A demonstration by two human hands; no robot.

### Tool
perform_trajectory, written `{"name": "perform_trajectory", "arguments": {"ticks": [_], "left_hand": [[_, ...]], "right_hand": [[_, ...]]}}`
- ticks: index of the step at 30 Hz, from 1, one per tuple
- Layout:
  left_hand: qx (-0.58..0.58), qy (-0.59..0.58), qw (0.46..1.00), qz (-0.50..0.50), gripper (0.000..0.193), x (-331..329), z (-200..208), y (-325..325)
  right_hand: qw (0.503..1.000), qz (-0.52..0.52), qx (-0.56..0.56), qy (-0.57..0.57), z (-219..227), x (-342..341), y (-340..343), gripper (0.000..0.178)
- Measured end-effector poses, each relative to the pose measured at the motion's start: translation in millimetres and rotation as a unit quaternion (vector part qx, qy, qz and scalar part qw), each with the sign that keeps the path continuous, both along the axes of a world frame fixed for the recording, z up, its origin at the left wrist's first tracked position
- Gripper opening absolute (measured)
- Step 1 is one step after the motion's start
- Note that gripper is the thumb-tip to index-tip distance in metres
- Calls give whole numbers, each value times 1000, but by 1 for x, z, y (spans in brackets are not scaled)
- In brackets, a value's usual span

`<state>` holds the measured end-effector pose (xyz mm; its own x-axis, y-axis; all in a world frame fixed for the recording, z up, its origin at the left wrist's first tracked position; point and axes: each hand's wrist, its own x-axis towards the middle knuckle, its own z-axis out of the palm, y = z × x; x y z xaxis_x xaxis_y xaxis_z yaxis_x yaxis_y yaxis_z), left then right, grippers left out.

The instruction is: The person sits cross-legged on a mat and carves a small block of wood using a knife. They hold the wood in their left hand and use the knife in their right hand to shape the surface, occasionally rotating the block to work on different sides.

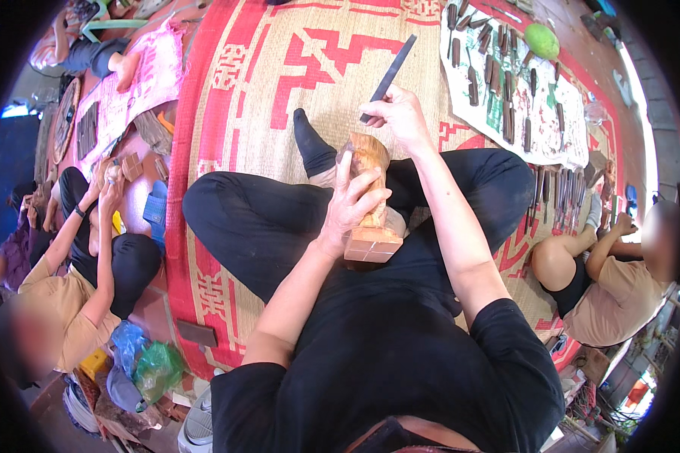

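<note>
Between my crossed legs, my left hand is closed around a carved wooden piece with a square base, which is tilted with its base toward me. The fingers cover part of its middle. My right hand, raised just beyond the far end of the carving, grips the near end of a long, flat dark bar. That bar slants up and to the right, apart from the wood. Its exact kind cannot be made out.
I sit on a red and straw-coloured woven mat. At upper right, a white cloth carries several dark-handled tools beside a round green fruit. More slim tools lie near my right knee. Co-workers sit left and right.
</note>
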<state>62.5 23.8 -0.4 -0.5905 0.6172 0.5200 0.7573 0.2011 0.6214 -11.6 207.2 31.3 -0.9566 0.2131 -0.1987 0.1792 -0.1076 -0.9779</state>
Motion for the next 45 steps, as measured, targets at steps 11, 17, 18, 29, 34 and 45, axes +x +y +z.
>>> {"name": "perform_trajectory", "arguments": {"ticks": [11,17,18,29,34,45], "left_hand": [[0,11,1000,9,34,-1,-1,1],[-22,-4,1000,8,35,0,3,-1],[-13,-17,1000,9,35,0,2,0],[-19,-18,1000,9,34,0,0,0],[-2,-31,999,13,34,1,4,1],[-3,-25,1000,13,35,-1,5,1]], "right_hand": [[999,-14,33,8,-6,1,12,11],[996,90,-15,-4,-1,11,-9,12],[997,66,-27,-5,-1,9,-9,12],[996,88,0,13,-3,9,-4,9],[999,-1,31,8,-7,3,10,11],[1000,-30,-8,-1,-21,5,14,9]]}}
